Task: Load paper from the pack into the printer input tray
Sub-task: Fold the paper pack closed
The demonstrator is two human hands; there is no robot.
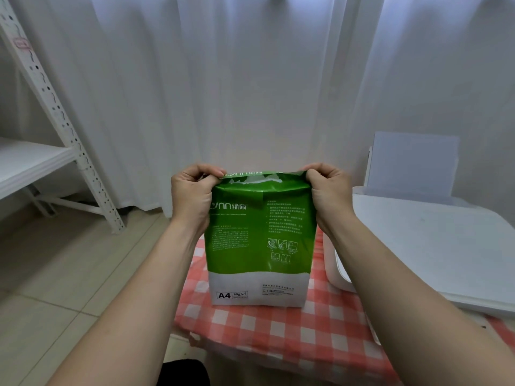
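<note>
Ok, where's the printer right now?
In the head view, the white printer sits at the right edge, on the checked tablecloth, just right of the upright green paper pack.

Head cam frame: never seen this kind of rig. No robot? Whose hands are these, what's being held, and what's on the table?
There is no robot here. A person wears one wide-angle camera on the head, looking forward and down, so the two bare arms reaching in from the bottom are their own.

The left hand and the right hand each pinch a top corner of a green and white paper pack marked A4. The pack stands upright on a red and white checked tablecloth, and its wrapper looks folded shut at the top.

To the right is a white printer with a pale upright panel at its back. I cannot tell whether that is paper or a tray support.

A white metal shelf stands on the left, and a white curtain hangs behind.
</note>
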